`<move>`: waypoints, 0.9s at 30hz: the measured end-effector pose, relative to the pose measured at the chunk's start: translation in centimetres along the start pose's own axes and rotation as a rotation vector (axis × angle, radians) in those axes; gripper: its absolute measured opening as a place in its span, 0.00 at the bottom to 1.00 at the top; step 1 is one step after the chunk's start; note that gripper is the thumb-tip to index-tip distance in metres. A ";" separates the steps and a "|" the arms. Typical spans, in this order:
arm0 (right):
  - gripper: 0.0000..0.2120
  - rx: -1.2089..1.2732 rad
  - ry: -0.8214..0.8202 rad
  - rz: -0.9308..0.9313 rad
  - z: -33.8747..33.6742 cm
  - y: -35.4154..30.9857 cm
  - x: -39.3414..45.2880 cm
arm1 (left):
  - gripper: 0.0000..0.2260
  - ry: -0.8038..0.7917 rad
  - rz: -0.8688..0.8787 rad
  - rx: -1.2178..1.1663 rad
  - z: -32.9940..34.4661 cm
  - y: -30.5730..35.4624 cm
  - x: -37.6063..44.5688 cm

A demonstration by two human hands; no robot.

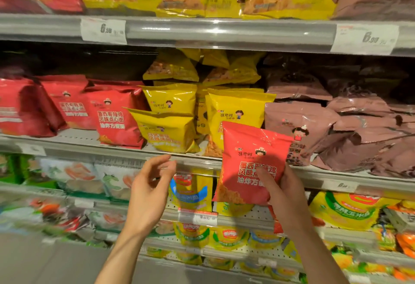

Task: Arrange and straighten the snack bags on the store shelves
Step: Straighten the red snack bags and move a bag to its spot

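Head: right grip (284,191) clamps red bag (251,160) low; left grip (150,184) loose, empty.

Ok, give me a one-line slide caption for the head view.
Right hand holds a red snack bag before the yellow bags; left hand hovers empty by the shelf edge.

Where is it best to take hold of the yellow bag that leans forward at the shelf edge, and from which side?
Probably the top seam of the leaning yellow bag, from the front with the free left hand: that flat crimped edge tips outward toward the aisle, unobstructed.
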State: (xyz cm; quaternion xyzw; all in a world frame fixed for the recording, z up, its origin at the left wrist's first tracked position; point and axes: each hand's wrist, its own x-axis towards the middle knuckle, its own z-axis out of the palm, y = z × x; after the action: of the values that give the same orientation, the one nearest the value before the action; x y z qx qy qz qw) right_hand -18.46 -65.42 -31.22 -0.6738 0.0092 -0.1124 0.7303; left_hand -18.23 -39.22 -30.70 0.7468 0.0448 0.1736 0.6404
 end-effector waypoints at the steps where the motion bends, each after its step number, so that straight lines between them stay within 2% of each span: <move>1: 0.18 0.003 0.007 0.007 0.7 0.3 -0.2 | 0.08 0.024 -0.018 -0.015 -0.9 -0.4 0.0; 6: 0.17 -0.021 0.055 -0.004 5.0 1.7 -1.0 | 0.06 0.054 -0.037 -0.062 -5.9 -2.5 0.9; 9: 0.22 -0.051 0.111 -0.029 8.6 2.2 -1.6 | 0.07 0.029 -0.008 -0.101 -9.7 -3.8 2.4; 15: 0.12 0.045 0.251 -0.083 15.5 2.8 -3.8 | 0.09 -0.136 -0.007 -0.196 -17.0 -4.2 5.9; 18: 0.15 0.055 0.400 -0.131 18.2 2.7 -5.2 | 0.06 -0.214 -0.015 -0.108 -20.4 -4.6 7.0; 19: 0.16 0.048 0.444 -0.145 18.8 2.7 -5.7 | 0.07 -0.233 -0.007 -0.089 -21.3 -4.7 7.3; 21: 0.10 0.007 0.493 -0.161 19.9 2.5 -6.9 | 0.07 -0.251 0.003 -0.079 -22.6 -4.8 8.0; 27: 0.11 -0.080 0.520 -0.133 22.5 0.8 -8.7 | 0.05 -0.273 -0.011 -0.087 -24.3 -5.2 9.6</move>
State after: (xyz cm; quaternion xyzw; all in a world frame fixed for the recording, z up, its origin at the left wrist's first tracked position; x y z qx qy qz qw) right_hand -23.09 -41.74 -31.15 -0.6495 0.1566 -0.3293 0.6672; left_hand -16.15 -12.67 -30.96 0.7347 -0.0461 0.0685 0.6733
